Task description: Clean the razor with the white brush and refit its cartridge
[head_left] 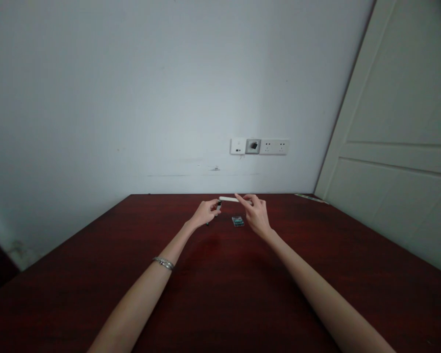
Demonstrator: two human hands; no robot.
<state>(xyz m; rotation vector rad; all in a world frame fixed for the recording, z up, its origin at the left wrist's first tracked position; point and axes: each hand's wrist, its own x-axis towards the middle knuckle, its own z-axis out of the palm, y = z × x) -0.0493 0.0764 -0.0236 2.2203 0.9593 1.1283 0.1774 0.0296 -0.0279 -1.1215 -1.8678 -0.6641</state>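
Two hands: left (205,213) grips a dark tool (218,205), right (256,214) pinches a white strip (229,199), near a small box (237,221).

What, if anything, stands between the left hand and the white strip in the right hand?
Only the small dark piece pinched by the left hand, at the nearer end of the white strip; whether they touch is too small to tell.
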